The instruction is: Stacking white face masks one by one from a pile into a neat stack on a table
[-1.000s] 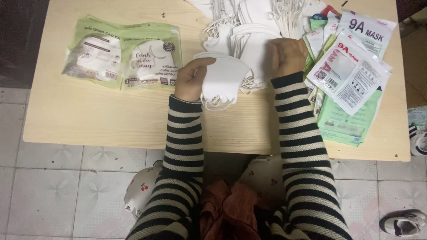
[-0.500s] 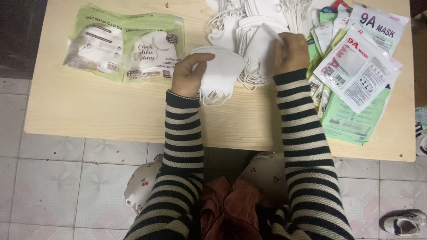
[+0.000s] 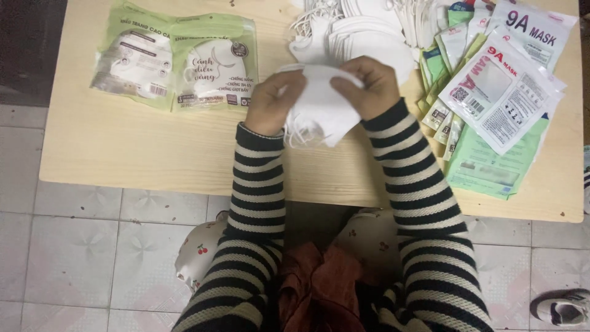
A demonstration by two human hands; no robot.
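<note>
Both hands are meeting on one small stack of white masks (image 3: 319, 107), held just above the counter (image 3: 153, 160). The left hand (image 3: 275, 104) is pinching the stack's upper left edge, grip narrow and closed on the fabric. The right hand (image 3: 369, 89) is clamping the upper right edge, thumb on top, grip likewise closed on the stack. Thin ear loops are dangling from the stack's lower left side, toward the near counter edge.

Just beyond the grip, a loose pile of white masks (image 3: 362, 31) is lying at the far edge of the counter. Right of the grip, a fan of flat mask packets (image 3: 498, 92), white and green, is overlapping, near the right hand. Left of the grip, well apart, two filled green pouches (image 3: 175, 58) are lying side by side. Striped sleeves (image 3: 258, 184) are covering both arms.
</note>
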